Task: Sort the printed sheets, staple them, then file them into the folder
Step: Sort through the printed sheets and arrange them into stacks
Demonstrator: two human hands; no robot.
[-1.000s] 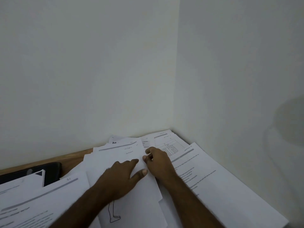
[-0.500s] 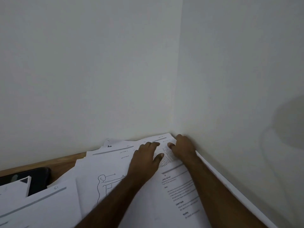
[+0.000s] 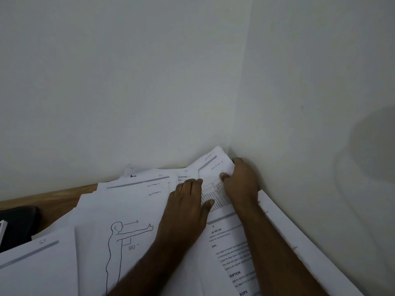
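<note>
Sheets (image 3: pixel 132 210) overlap loosely across counter (image 3: pixel 49 195), out to its far right corner. Left hand (image 3: pixel 186 212) lies flat, fingers straight, pressing the pile. Right hand (image 3: pixel 241 184) pinches corner sheet (image 3: pixel 215 167) at its edge. Paper: light, limp, slippery; best lifted by an edge.

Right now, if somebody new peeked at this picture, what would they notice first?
Probably the two bare hands in the middle: the right hand pinches the far corner of a white printed sheet with a table on it by the wall corner, while the left hand lies flat on the papers. Next, the white sheet with a line drawing of a standing figure marked 90 degrees, lower left of the hands.
</note>
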